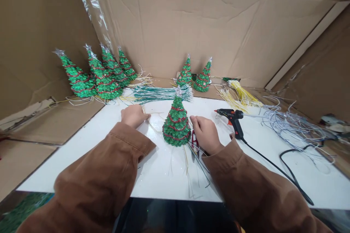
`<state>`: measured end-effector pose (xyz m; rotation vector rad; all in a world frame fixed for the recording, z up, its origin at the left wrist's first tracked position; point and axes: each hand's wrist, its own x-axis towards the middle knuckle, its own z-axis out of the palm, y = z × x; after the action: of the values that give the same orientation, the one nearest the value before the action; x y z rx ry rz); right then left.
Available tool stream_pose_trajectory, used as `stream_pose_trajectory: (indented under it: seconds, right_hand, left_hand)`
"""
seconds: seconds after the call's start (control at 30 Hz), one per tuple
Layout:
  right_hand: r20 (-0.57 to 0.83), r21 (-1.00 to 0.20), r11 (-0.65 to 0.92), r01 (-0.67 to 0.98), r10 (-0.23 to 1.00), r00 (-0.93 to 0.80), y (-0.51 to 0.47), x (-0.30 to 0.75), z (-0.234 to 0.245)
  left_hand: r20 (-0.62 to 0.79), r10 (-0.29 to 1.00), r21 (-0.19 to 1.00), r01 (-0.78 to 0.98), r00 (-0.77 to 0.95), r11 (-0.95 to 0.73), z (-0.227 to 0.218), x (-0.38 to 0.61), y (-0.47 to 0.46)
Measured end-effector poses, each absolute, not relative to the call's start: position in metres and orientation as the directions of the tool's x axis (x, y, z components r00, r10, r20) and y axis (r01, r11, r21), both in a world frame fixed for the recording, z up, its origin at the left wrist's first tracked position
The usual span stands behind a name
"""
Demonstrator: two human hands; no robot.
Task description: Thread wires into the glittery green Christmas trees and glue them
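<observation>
A small green Christmas tree [177, 125] with red garland and a silver star stands upright between my hands on the white tabletop. My left hand [135, 115] is closed left of the tree, its fingertips pinched on thin pale wires [153, 125] that run toward the tree's base. My right hand [205, 133] is closed close by the tree's right side; what its fingers grip is hidden. Red-handled snips [194, 141] show against that hand, blades toward me; I cannot tell whether it holds them. Loose green and yellow wires [201, 167] trail from the base.
Several finished-looking trees [105, 76] stand at the back left, two more [202, 80] at the back. Bundles of green wire [161, 94] and yellow wire [243, 93] lie along the cardboard wall [186, 25]. A corded glue gun [232, 118] and tangled clear-white wires [292, 127] lie right.
</observation>
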<state>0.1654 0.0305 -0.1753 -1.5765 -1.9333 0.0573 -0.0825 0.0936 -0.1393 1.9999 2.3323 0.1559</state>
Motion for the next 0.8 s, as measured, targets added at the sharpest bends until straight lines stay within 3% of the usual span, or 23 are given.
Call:
stream_pose_trajectory:
  seconds: [0.8]
  right_hand:
    - [0.474,-0.421,0.363,0.831,0.869,-0.140,0.0279,0.1629,-0.1774]
  left_hand:
    - [0.023,0.984,0.074,0.982,-0.174,0.172,-0.1384,-0.0844,0.0954]
